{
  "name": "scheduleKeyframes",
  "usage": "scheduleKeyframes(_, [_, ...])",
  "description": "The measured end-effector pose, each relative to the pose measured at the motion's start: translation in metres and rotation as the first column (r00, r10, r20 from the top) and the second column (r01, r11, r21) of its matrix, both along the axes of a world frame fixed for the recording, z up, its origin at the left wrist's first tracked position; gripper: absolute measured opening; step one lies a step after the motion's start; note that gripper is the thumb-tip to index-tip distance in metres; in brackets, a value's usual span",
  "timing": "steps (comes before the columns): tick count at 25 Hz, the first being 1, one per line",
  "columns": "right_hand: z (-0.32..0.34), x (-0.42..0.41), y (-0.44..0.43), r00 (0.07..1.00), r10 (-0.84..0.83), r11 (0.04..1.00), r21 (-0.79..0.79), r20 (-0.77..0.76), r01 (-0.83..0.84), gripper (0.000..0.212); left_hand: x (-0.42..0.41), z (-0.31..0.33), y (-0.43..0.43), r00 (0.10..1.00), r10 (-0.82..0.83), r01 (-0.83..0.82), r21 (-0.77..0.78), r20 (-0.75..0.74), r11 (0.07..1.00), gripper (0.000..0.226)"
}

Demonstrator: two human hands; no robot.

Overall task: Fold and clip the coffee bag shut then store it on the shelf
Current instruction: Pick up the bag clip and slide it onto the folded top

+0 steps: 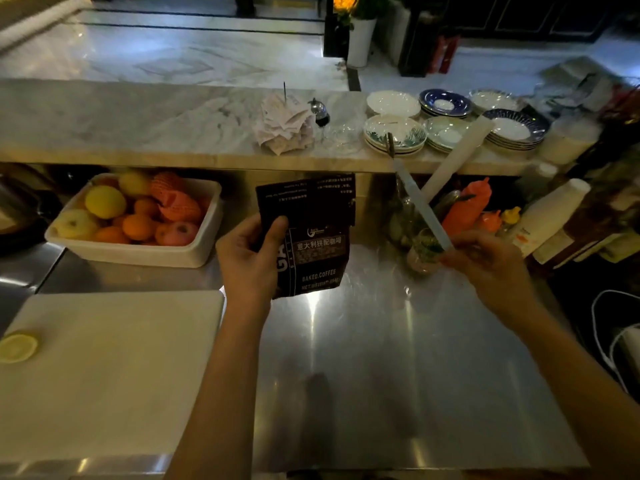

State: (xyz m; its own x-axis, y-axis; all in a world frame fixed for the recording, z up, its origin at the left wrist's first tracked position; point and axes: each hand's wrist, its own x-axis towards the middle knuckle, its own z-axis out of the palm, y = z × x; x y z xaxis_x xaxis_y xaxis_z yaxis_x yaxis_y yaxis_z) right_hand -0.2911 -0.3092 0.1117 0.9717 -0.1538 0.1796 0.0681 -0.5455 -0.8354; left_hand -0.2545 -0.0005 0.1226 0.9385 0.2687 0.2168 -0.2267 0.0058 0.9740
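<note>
A black coffee bag with white lettering stands upright on the steel counter, its top flap folded down toward me. My left hand grips the bag by its left edge, thumb on the front. My right hand holds one end of a long translucent sealing clip, which slants up and to the left, away from the bag. Clip and bag are apart.
A white tub of fruit sits left of the bag. A white cutting board with a lemon half lies at front left. Sauce bottles and jars crowd the right. Plates and paper slips rest on the marble ledge.
</note>
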Motion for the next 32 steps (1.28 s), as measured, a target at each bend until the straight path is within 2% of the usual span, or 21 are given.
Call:
scheduleKeyframes(5, [0.052, 0.017, 0.011, 0.982, 0.171, 0.963, -0.222, 0.076, -0.15, 0.025, 0.016, 0.013, 0.002, 0.996, -0.083, 0.082, 0.035, 0.044, 0.996, 0.018])
scheduleKeyframes(10, [0.082, 0.037, 0.023, 0.93, 0.34, 0.927, -0.214, 0.137, -0.307, 0.025, 0.011, 0.021, -0.018, 0.992, -0.096, 0.087, 0.11, 0.082, 0.99, 0.022])
scheduleKeyframes(15, [0.092, 0.053, 0.025, 0.908, 0.408, 0.912, -0.091, 0.094, -0.4, 0.024, 0.0, 0.026, -0.044, 0.99, -0.096, 0.087, 0.085, 0.107, 0.993, 0.026])
scheduleKeyframes(21, [0.096, 0.057, 0.018, 0.907, 0.399, 0.915, -0.003, 0.135, -0.402, 0.023, -0.004, 0.033, -0.057, 0.987, -0.093, 0.077, 0.13, 0.127, 0.988, 0.023])
scheduleKeyframes(27, [0.094, 0.054, 0.021, 0.931, 0.301, 0.908, 0.237, 0.204, -0.346, 0.02, -0.003, 0.036, -0.072, 0.991, -0.089, 0.081, 0.078, 0.098, 0.994, 0.021])
scheduleKeyframes(32, [0.091, 0.054, 0.019, 0.938, 0.279, 0.85, 0.4, 0.207, -0.342, 0.023, -0.002, 0.043, -0.081, 0.985, -0.142, 0.138, 0.048, 0.1, 0.989, 0.017])
